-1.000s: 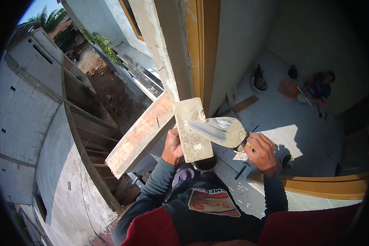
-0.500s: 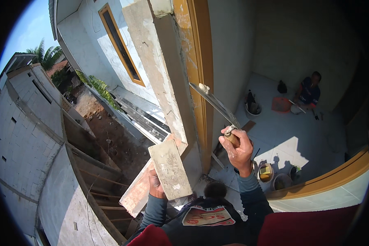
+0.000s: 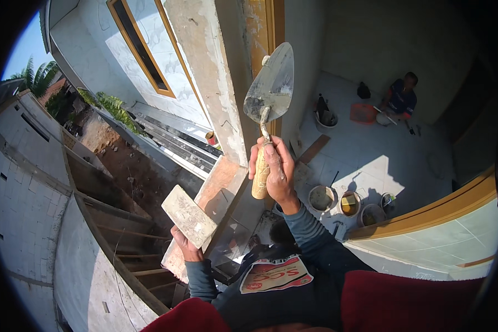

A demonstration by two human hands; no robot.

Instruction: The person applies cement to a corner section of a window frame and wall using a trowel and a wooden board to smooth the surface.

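Note:
My right hand [image 3: 276, 171] is closed around the light handle of a pointed trowel [image 3: 270, 86]. Its grey, smeared blade points up in front of the yellow-brown door frame [image 3: 276, 25], with a small pale lump on the left edge. Lower and to the left, my left hand [image 3: 187, 243] grips a flat rectangular plastering float [image 3: 189, 216] from beneath; its grip side is hidden. The float's pale, stained face is turned up, over a rough pinkish ledge [image 3: 218, 182]. A partly plastered wall corner [image 3: 205, 61] rises beyond the ledge.
Inside the room at right, a person [image 3: 402, 99] sits on the tiled floor beside a red tray [image 3: 362, 113]. Several buckets, one with something yellow [image 3: 349, 203], stand near the curved door frame. A plank [image 3: 314, 149] lies on the floor. Outside at left, the ground drops lower.
The trowel has swung from edge-on to blade-up and flat toward me, as my right hand moved left. My left hand has shifted left, tilting the float the other way. The view has shifted too.

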